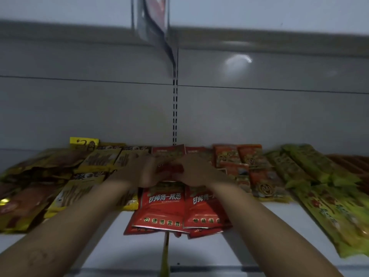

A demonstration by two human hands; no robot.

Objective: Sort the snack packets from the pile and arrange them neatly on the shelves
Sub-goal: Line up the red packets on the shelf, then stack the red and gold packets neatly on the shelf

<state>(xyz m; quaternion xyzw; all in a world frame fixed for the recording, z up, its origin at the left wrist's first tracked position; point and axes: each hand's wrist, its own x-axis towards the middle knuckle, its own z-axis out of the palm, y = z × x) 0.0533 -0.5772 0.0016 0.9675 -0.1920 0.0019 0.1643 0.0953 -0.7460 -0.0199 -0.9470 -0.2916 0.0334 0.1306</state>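
Red snack packets (165, 208) lie stacked in the middle of the white shelf (259, 226), with more red ones behind them. My left hand (139, 170) and my right hand (197, 170) meet over the middle of this red stack, fingers curled on a red packet (169, 168) between them. Motion blur hides the exact grip. Yellow packets (95, 160) sit in rows to the left, orange packets (239, 162) to the right.
Brown and gold packets (30, 196) lie at the far left, long green packets (323, 188) at the far right. The grey back panel (99, 106) rises behind, with a slotted upright (175, 108) in the middle. An upper shelf (259, 37) hangs overhead.
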